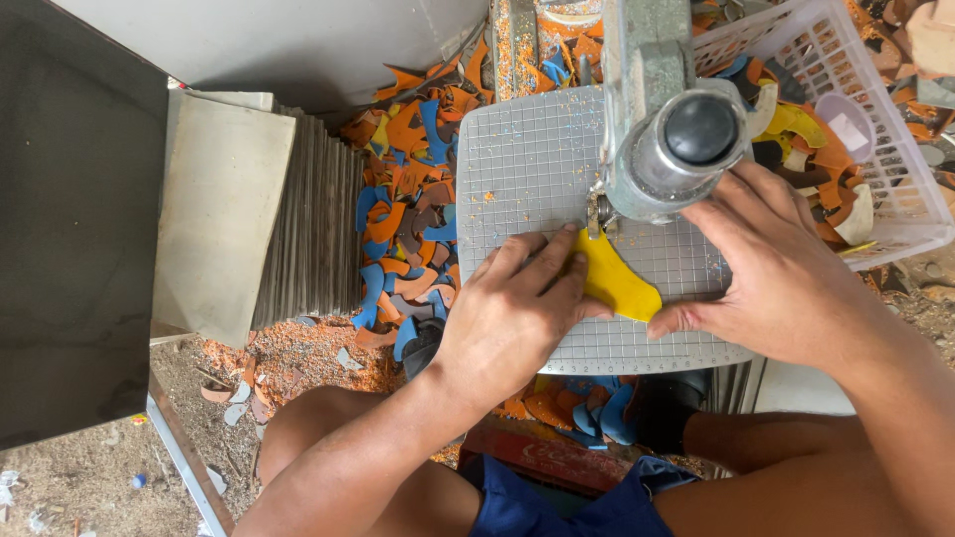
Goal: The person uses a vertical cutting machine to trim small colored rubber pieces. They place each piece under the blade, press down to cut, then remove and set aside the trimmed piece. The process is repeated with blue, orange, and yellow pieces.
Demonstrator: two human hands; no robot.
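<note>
A yellow piece [617,285] is being pressed flat on the gridded work plate [527,159], just below the grey machine head [668,139]. It is being held down by the left hand [512,308], whose fingers [542,259] are lying spread and flat over its left part. Its right tip is being touched by the right hand [781,268], whose fingers are being kept straight and close together. The long axis of the piece is running from upper left, beside the machine's needle, down to lower right, where the pointed end is facing. Further back, orange and yellow offcuts are being kept in a white plastic basket [900,169] at the right. Orange, blue and brown scraps [408,199] are lying heaped left of the plate.
</note>
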